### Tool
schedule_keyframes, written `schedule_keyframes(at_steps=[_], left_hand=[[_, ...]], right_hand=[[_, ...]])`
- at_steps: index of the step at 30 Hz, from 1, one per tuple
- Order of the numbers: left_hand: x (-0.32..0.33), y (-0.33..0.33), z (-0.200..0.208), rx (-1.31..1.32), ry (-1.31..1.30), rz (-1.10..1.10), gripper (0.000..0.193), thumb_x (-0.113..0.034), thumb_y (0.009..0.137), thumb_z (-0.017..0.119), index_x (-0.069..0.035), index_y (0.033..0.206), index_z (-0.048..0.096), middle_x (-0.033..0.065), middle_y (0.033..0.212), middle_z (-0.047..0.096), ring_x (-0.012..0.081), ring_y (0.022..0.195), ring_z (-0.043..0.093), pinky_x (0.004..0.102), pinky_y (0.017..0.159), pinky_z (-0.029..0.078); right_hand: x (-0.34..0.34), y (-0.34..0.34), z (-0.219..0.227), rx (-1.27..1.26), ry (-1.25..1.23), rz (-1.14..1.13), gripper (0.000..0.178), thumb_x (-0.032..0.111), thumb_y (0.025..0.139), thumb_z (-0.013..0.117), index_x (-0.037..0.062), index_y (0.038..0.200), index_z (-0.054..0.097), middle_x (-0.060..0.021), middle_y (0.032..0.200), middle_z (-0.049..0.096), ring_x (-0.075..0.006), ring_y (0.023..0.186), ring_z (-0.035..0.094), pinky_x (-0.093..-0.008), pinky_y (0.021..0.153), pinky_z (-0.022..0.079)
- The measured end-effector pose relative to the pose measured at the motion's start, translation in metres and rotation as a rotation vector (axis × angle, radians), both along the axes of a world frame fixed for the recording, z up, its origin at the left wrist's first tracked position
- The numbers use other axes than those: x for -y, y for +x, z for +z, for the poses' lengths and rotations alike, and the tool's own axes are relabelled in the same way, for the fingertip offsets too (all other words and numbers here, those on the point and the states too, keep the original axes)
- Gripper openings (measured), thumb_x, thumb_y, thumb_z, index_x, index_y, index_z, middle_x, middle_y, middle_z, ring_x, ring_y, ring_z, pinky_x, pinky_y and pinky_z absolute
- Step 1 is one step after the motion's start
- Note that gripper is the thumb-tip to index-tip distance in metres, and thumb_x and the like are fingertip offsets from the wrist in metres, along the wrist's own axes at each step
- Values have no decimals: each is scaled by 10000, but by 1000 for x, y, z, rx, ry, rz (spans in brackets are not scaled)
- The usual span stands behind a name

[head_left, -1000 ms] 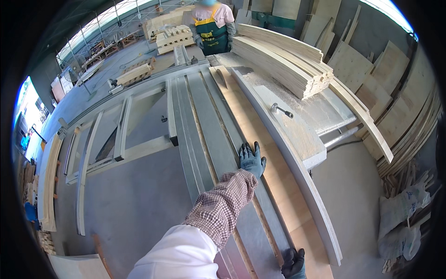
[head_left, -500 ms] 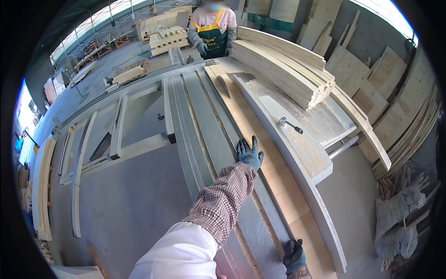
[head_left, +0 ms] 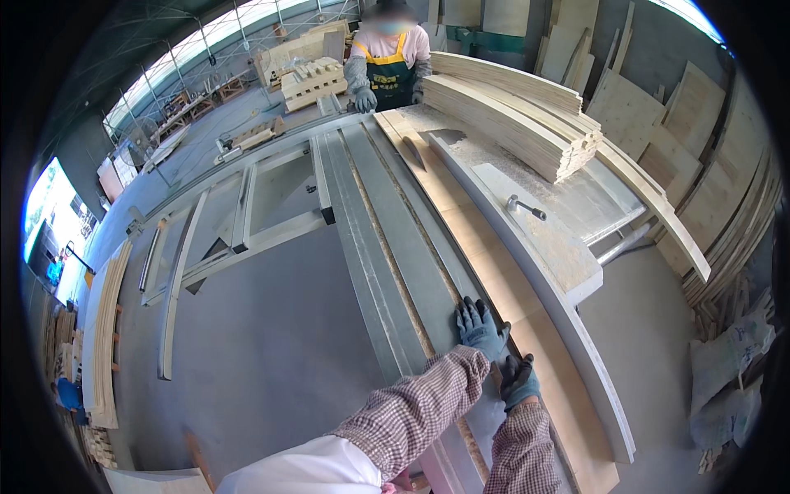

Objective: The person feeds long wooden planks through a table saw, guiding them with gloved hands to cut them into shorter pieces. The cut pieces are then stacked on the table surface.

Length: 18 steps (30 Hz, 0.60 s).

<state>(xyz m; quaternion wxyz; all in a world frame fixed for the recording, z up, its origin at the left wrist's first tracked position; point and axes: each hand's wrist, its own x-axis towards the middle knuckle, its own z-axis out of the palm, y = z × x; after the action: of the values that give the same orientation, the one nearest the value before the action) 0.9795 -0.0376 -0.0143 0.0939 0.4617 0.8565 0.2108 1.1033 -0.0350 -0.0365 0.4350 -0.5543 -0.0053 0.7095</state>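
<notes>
Hands (head_left: 482, 332), 2, beside 1 long board (head_left: 527, 317), 1 co-worker (head_left: 392, 76)

premises: a woodworking workshop under a high roof. evidence noted: long metal saw table (head_left: 401, 230) with fence (head_left: 588, 387) and upright blade (head_left: 414, 153); sawdust (head_left: 421, 121) beside it; stacked wooden strips (head_left: 494, 119); panels (head_left: 621, 115) against the wall; an aproned co-worker (head_left: 393, 78).
</notes>
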Motion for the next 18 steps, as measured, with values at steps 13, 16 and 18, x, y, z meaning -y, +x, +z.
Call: schedule_keyframes(at_steps=[13,16,18], left_hand=[[-7,-67,4,54,-196,58,665,-517,862,336,-187,1411,156,62,1484,5,359,1347,33,495,1070,-18],[-15,-79,5,65,-189,52,661,-515,865,326,-182,1411,158,54,1485,12,355,1347,21,491,1074,-24],[-20,-104,-9,9,-181,72,661,-522,865,316,-182,1411,161,50,1485,5,353,1348,15,489,1075,-25]], right_hand=[[99,42,12,-247,137,78,469,432,840,550,-21,960,558,-110,868,623,-180,734,604,-230,649,535],[138,149,-10,-358,321,17,452,423,865,515,-23,920,564,-51,795,604,-115,668,567,-152,523,487],[151,158,10,-77,155,-80,475,444,862,507,-24,916,570,-47,722,574,-101,569,522,-144,473,474]])
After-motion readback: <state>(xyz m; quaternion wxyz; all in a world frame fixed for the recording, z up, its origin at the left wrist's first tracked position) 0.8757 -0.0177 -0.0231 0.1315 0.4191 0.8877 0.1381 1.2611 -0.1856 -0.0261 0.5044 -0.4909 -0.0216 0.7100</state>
